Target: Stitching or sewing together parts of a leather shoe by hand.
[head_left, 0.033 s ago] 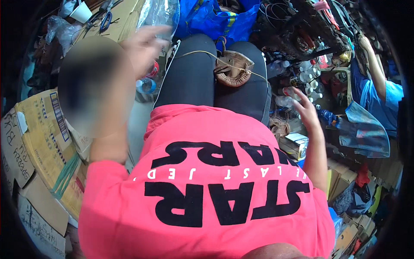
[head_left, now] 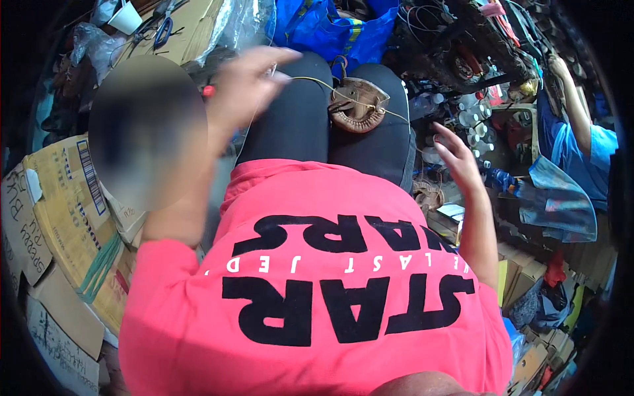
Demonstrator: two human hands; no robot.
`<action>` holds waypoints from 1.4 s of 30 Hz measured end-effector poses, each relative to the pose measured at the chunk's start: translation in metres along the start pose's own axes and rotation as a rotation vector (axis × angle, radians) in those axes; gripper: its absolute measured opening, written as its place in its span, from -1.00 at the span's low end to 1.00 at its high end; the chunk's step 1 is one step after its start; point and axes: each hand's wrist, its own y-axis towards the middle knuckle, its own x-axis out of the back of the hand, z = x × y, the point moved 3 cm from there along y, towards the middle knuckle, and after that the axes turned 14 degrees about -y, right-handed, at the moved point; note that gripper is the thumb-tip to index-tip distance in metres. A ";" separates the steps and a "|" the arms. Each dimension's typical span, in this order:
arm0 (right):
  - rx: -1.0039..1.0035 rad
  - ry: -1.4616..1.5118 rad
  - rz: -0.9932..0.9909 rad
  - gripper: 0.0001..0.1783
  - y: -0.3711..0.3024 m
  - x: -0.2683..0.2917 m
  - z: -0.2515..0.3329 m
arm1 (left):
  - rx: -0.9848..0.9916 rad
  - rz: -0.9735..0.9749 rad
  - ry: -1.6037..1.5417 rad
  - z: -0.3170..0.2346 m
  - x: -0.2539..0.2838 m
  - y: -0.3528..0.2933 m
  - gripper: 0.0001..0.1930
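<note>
A brown leather shoe [head_left: 357,104] rests on the lap at twelve o'clock. The left hand [head_left: 246,84], at eleven o'clock, pinches a taut thread [head_left: 310,82]; the right hand [head_left: 456,157], fingers spread and empty, hovers at two o'clock. Steady, even tension likely seats the stitch best.

Blurred patch [head_left: 146,132] left of raised left hand [head_left: 247,86]; hand itself motion-smeared, grip on thread [head_left: 310,80] unclear.

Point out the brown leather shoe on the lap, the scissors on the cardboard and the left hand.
Brown leather shoe [head_left: 358,105], head view: on its upper, resting between the knees.
Scissors [head_left: 162,31], head view: on the blue handles.
Left hand [head_left: 247,82], head view: on the back of the hand.
</note>
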 end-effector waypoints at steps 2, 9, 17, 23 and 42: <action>0.045 0.181 0.073 -0.58 0.004 -0.030 0.074 | -0.205 0.221 0.028 -0.009 -0.056 0.005 -0.60; 0.115 0.067 0.090 -0.77 0.042 -0.054 0.072 | -0.185 0.412 0.120 0.004 -0.102 0.021 -0.86; 0.012 0.062 0.089 -0.88 0.037 -0.021 0.047 | -0.176 0.329 -0.029 0.009 -0.084 0.028 -0.84; 0.146 -0.036 0.000 -0.71 0.041 -0.014 0.084 | -0.170 0.531 -0.215 0.001 -0.104 0.057 -0.77; 0.382 -0.117 0.053 -0.88 0.052 -0.047 0.090 | 0.370 0.815 -0.611 0.023 -0.129 0.067 -0.76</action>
